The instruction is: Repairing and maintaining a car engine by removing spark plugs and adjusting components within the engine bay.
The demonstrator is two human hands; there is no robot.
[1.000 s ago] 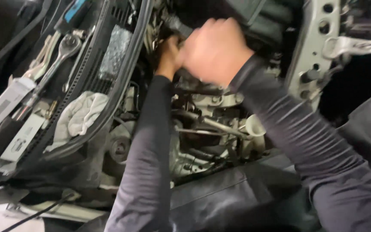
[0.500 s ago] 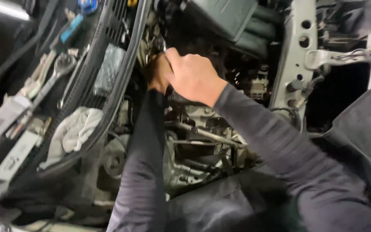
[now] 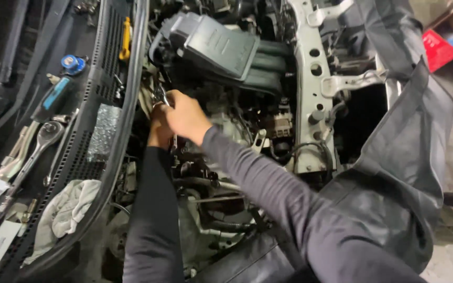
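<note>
Wrench (image 3: 159,96) sits clamped in the right hand (image 3: 185,116) on a hidden engine fastener, work unfinished; left hand (image 3: 159,131) grip cannot be told.

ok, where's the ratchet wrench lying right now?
Head view, far left: the ratchet wrench lies on the black cowl panel, above the white rag and below the blue cap.

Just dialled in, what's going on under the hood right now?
A person in dark long sleeves leans into an open engine bay. Both hands meet deep beside the black plastic engine cover: the right hand grips a small metal tool, and the left hand sits just under it, mostly hidden. A ratchet wrench and a crumpled white rag lie unused on the cowl to the left. A dark protective cover drapes the fender.
</note>
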